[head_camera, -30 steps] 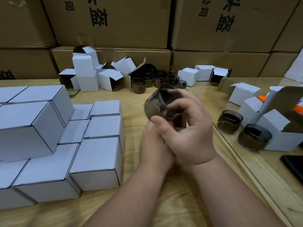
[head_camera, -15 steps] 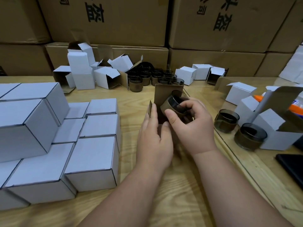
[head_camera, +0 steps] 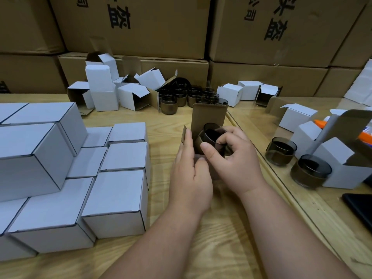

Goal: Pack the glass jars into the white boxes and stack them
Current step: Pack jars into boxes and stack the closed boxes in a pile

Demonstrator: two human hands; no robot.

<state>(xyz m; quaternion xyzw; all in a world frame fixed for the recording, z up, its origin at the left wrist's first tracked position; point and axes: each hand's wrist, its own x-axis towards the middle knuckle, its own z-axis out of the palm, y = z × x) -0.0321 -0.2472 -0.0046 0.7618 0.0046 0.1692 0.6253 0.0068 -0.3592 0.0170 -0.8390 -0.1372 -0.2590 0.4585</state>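
Note:
My right hand (head_camera: pixel 234 158) grips a dark smoky glass jar (head_camera: pixel 211 138), tilted, at the mouth of an open box (head_camera: pixel 208 116) whose brown inner flap stands up behind it. My left hand (head_camera: pixel 190 174) holds that box from its left side, fingers straight along the wall and thumb underneath. Most of the box is hidden by both hands. A stack of closed white boxes (head_camera: pixel 66 170) fills the left of the table. Two more jars (head_camera: pixel 280 151) (head_camera: pixel 310 173) stand at the right, and a cluster of jars (head_camera: pixel 187 96) sits at the back.
Open empty white boxes (head_camera: pixel 112 93) lie at the back left, others (head_camera: pixel 247 90) at the back centre and right (head_camera: pixel 330 150). Large brown cartons (head_camera: pixel 141 33) wall off the rear. A dark flat object (head_camera: pixel 360 208) lies at the right edge, an orange item (head_camera: pixel 322 123) behind the boxes.
The jar came down from in front of me to the open box's mouth. My left hand moved from under the right hand to the box's left side.

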